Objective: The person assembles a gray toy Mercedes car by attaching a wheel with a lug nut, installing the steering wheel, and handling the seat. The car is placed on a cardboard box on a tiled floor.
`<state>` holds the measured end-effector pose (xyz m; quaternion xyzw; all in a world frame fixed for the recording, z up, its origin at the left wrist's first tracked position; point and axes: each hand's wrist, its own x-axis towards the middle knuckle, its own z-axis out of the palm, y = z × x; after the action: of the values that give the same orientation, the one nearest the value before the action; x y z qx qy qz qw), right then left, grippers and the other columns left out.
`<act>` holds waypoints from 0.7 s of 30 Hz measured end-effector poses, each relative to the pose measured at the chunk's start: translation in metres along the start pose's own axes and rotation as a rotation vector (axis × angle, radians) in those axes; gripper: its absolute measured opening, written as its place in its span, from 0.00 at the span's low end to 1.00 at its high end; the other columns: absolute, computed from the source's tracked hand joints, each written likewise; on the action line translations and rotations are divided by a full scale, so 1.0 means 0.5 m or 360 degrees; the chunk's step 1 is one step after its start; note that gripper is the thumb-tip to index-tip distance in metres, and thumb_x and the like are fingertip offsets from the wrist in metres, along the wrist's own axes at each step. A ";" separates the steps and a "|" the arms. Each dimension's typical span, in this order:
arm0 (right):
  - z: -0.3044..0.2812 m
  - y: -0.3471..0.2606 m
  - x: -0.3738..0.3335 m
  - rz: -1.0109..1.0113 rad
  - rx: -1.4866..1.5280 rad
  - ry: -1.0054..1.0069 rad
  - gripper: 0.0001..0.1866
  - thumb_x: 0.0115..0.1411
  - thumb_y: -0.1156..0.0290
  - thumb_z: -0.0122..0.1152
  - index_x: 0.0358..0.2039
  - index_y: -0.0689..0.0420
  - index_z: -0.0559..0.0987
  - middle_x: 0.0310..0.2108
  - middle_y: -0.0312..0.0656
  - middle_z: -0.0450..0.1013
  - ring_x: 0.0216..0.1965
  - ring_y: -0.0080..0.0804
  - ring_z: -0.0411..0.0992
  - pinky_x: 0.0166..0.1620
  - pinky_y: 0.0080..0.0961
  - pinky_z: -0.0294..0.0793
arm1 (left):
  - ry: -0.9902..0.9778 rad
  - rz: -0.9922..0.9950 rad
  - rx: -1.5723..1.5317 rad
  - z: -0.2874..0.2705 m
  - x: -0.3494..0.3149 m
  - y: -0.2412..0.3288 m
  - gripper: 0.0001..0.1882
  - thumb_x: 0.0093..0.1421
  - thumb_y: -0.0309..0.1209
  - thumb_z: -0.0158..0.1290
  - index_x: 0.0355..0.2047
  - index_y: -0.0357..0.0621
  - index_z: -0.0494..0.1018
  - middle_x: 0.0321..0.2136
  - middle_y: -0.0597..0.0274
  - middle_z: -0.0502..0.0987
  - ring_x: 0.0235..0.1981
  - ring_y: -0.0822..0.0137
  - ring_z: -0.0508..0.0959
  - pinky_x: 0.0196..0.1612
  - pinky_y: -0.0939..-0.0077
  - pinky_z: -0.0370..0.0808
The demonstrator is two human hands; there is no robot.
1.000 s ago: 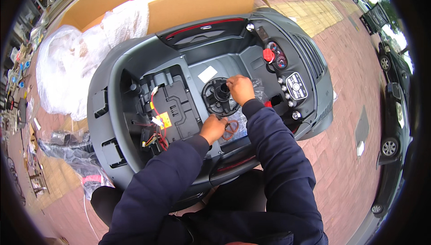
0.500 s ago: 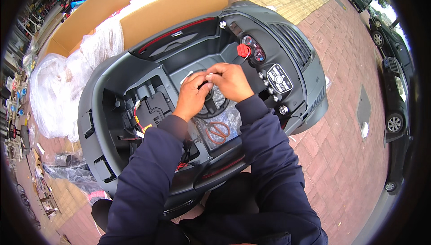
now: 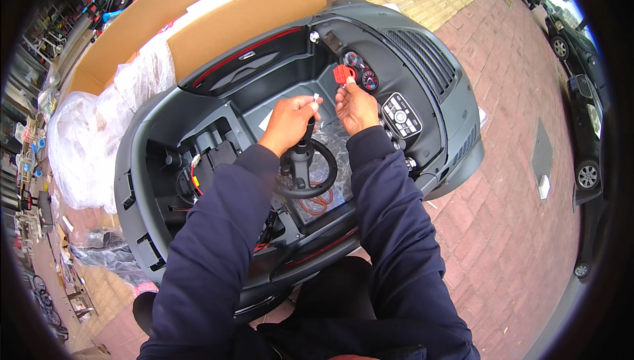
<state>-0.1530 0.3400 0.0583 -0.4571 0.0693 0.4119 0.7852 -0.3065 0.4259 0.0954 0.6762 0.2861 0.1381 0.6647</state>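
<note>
My left hand point(image 3: 288, 122) is closed round the stem of a black toy-car steering wheel point(image 3: 328, 182). A small white plug point(image 3: 316, 98) sticks up at its fingertips. Beside the dashboard, my right hand point(image 3: 357, 108) pinches with thumb and finger at the white lead hanging from a red plastic piece point(image 3: 343, 74); the lead's end is mostly hidden by the fingers. That red piece sits by the round gauges point(image 3: 361, 69). Below the wheel, orange-handled scissors point(image 3: 318, 205) lie partly hidden on clear plastic in the grey ride-on car body point(image 3: 142, 129).
A button panel point(image 3: 401, 116) and knobs are on the dashboard. Exposed wires point(image 3: 195, 178) lie in the seat area. A big cardboard box point(image 3: 247, 23) and clear plastic wrap point(image 3: 79, 142) stand behind on the left. Parked cars point(image 3: 588, 116) line the right.
My hands have parted: the right moved to the red piece's lead, while the left stays near the middle with the white plug. The steering wheel has shifted, covering more of the scissors.
</note>
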 end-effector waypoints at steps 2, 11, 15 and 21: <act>-0.004 0.001 0.004 0.0006 0.0051 -0.0033 0.13 0.67 0.62 0.59 0.36 0.60 0.75 0.28 0.37 0.73 0.25 0.23 0.72 0.26 0.20 0.72 | -0.0016 0.0048 0.0074 0.000 0.017 0.012 0.16 0.67 0.28 0.50 0.51 0.32 0.76 0.29 0.63 0.79 0.28 0.73 0.78 0.34 0.78 0.76; -0.001 -0.024 -0.010 0.0276 0.0189 -0.0076 0.08 0.66 0.66 0.60 0.36 0.56 0.76 0.26 0.34 0.72 0.25 0.23 0.69 0.28 0.19 0.70 | -0.0044 0.0148 0.0443 0.015 0.076 0.058 0.12 0.64 0.30 0.53 0.43 0.32 0.76 0.27 0.61 0.80 0.27 0.72 0.78 0.32 0.75 0.76; -0.001 -0.031 -0.009 0.0346 0.0238 -0.0113 0.07 0.64 0.66 0.61 0.36 0.55 0.76 0.26 0.34 0.71 0.25 0.22 0.68 0.27 0.17 0.69 | -0.0016 0.0211 0.0564 0.020 0.089 0.060 0.11 0.63 0.30 0.56 0.38 0.32 0.79 0.26 0.61 0.80 0.25 0.72 0.78 0.30 0.76 0.75; 0.002 -0.029 -0.007 0.0349 0.0250 -0.0140 0.07 0.62 0.68 0.65 0.35 0.55 0.76 0.24 0.32 0.67 0.23 0.21 0.65 0.25 0.17 0.65 | -0.0049 0.0172 0.0616 0.023 0.090 0.062 0.10 0.61 0.30 0.57 0.34 0.34 0.81 0.24 0.62 0.80 0.24 0.72 0.78 0.29 0.75 0.74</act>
<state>-0.1450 0.3353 0.0703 -0.3656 0.1163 0.5083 0.7710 -0.2579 0.4437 0.1159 0.8078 0.2605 0.1055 0.5182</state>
